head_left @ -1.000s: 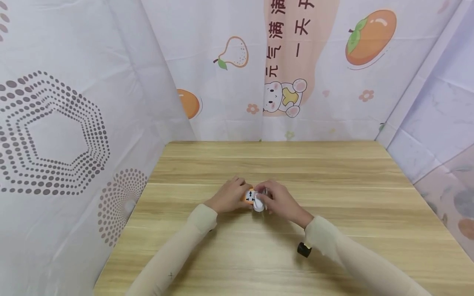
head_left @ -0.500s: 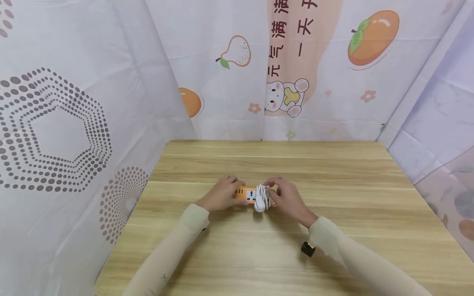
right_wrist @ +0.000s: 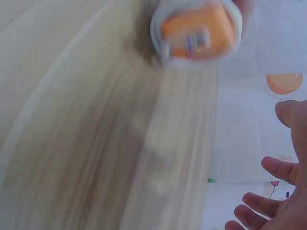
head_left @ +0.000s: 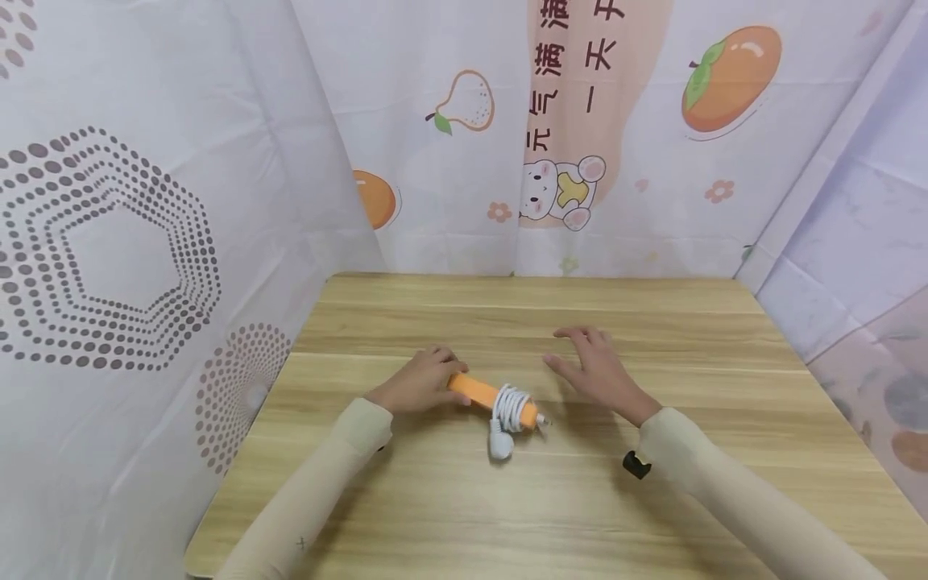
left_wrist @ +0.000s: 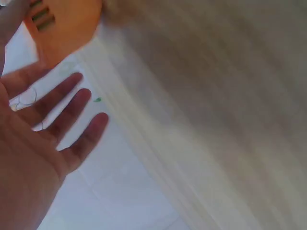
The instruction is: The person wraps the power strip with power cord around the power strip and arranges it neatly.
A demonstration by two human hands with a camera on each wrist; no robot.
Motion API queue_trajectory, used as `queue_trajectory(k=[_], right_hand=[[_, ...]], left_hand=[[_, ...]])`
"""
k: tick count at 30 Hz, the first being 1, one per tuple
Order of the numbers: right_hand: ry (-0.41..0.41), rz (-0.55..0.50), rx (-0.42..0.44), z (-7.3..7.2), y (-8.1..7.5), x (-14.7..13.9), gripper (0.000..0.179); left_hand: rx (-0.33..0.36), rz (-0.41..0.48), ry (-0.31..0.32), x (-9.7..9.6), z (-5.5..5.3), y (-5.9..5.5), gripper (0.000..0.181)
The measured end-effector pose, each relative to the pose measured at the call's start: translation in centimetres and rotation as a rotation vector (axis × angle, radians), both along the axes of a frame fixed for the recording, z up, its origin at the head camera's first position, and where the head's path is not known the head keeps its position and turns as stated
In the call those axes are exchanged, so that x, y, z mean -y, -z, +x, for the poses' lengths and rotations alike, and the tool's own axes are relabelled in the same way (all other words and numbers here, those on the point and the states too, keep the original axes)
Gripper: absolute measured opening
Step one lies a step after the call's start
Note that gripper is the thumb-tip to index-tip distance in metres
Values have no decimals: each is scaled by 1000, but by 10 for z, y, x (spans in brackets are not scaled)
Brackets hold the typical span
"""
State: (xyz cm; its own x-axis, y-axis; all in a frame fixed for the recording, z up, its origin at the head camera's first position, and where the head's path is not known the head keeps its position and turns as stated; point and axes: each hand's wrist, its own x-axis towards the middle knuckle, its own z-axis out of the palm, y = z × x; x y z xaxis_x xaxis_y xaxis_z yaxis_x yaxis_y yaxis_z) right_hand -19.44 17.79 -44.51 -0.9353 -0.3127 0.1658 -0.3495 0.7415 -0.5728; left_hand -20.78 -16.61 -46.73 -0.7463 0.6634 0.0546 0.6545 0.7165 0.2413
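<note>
My left hand (head_left: 420, 383) pinches one end of an orange power strip (head_left: 474, 391) between thumb and forefinger. In the left wrist view, slots show near the strip's held end (left_wrist: 67, 28), and the other fingers are spread. White cord (head_left: 511, 407) is wound round the strip's far end, and its white plug (head_left: 500, 445) hangs on the near side. My right hand (head_left: 598, 370) is off to the right with spread fingers, apart from the strip and holding nothing. The right wrist view shows the strip's end face (right_wrist: 211, 24) ringed by cord, slightly blurred.
The wooden table (head_left: 652, 322) has a printed white curtain (head_left: 435, 201) behind it and another curtain (head_left: 254, 201) along its left side. A small black object (head_left: 636, 465) sits by the right sleeve.
My right hand has let go of the strip and moved right. The strip has rolled so its sockets no longer face up, and its corded end has swung towards me. My left hand shifted left.
</note>
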Motion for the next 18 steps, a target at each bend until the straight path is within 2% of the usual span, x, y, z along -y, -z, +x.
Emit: queue_trajectory(k=[3, 7, 13, 18], right_hand=[[-2, 5, -1, 0, 2, -6, 64], [-14, 8, 17, 0, 5, -10, 62], [-37, 14, 33, 4, 9, -7, 56], [-32, 29, 19, 4, 7, -7, 53]], left_hand=[[-83, -33, 48, -5, 1, 0, 56], [-155, -82, 40, -15, 1, 1, 49], [-73, -95, -73, -26, 2, 8, 55], [-37, -80, -168, -32, -3, 8, 61]])
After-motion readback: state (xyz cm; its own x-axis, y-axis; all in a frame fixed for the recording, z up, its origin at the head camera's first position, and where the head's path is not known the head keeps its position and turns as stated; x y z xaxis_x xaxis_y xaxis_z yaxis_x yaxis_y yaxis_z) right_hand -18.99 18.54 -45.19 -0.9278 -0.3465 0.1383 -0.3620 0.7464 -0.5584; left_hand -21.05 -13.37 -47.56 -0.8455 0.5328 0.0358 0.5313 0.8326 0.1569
